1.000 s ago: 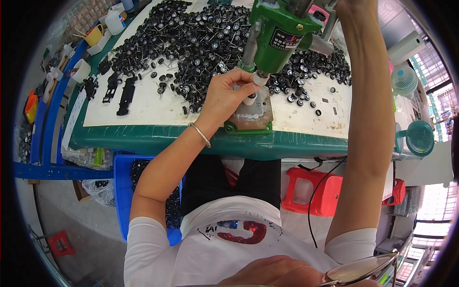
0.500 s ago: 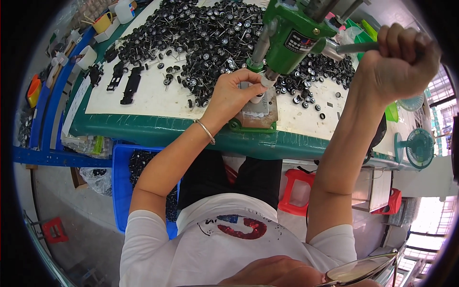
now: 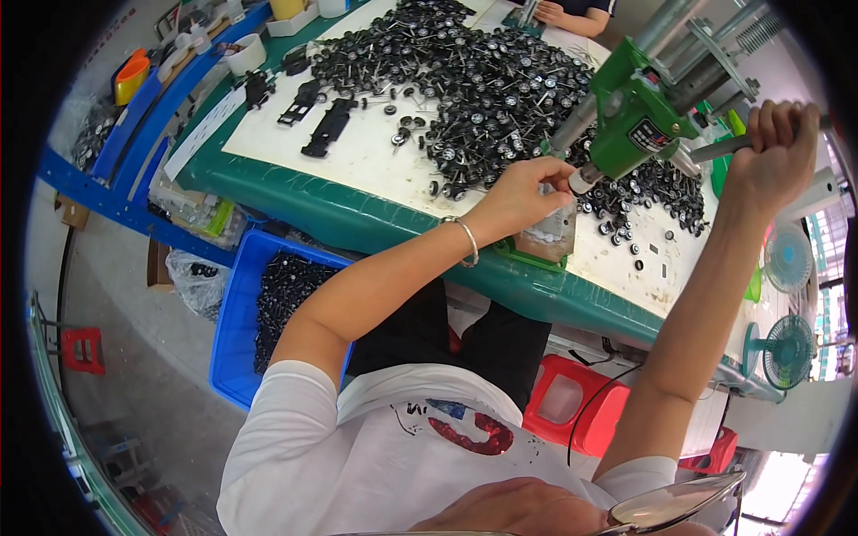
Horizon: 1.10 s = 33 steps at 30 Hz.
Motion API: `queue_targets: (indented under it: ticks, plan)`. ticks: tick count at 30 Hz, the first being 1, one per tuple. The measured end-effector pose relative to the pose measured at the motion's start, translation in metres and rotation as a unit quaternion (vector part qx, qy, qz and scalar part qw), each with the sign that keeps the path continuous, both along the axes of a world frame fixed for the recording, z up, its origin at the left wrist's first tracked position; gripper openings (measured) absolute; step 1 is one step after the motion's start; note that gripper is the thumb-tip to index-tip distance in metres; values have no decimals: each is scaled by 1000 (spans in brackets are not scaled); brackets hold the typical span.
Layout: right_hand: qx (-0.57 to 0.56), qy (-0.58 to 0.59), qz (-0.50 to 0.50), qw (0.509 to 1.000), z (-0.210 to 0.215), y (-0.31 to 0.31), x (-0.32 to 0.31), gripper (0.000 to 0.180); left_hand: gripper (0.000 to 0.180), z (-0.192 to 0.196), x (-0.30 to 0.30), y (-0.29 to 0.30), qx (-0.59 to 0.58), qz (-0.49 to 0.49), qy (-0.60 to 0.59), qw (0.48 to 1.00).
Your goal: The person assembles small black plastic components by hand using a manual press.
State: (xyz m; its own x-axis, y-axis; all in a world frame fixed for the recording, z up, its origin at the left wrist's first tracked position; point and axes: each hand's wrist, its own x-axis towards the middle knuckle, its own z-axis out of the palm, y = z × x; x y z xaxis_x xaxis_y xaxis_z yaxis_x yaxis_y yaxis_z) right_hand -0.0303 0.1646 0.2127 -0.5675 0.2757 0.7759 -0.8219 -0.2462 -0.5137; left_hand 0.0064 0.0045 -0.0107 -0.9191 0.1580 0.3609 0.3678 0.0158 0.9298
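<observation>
A green bench press (image 3: 630, 134) stands at the table's front edge, its base plate (image 3: 545, 243) under my left hand. With thumb and forefinger pinched together, my left hand (image 3: 529, 195) is beside the white tip (image 3: 583, 181) of the press. Whatever lies between those fingers is hidden. Raised at the right, my right hand (image 3: 776, 147) is wrapped round the metal lever (image 3: 722, 146) of the press. Behind the press spreads a big pile of small black toy wheels (image 3: 465, 85), many on thin metal axles. Several loose wheels (image 3: 635, 250) lie right of the base.
Black toy car chassis (image 3: 331, 128) lie at the table's left. A blue bin (image 3: 234, 322) of small black parts stands below the green table edge (image 3: 393, 228). Red stools (image 3: 572, 404) are under the table. Another person's hand (image 3: 550, 12) shows at the far side.
The view has turned, so the table now slants and the press appears farther right. Another person has come into view at the far side. Both my hands stay at the press and its lever.
</observation>
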Motion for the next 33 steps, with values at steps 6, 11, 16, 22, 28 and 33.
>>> queue_targets:
  ticks: [6, 11, 16, 22, 28, 33]
  plan:
    - [51, -212, 42, 975, -16, 24, -85, 16, 10, -10, -5, -16, 341, 2, -112, 933]
    - [69, -215, 70, 972, -37, 30, -67, 22, 12, -15, 4, -111, 172, 163, -118, 964]
    - [49, -251, 52, 965, -75, 55, -51, 42, 29, -29, -1, -187, -140, 374, -23, 917]
    - [83, -321, 79, 940, -129, 102, -30, 37, 31, -32, -7, -165, -207, 315, -119, 919]
    - [115, -389, 44, 913, -172, 111, 6, 30, 22, -32, 24, -138, -62, 273, -63, 958]
    - [284, -424, -37, 859, -199, 120, 23, 25, 22, -37, 40, -153, -151, 282, -110, 941]
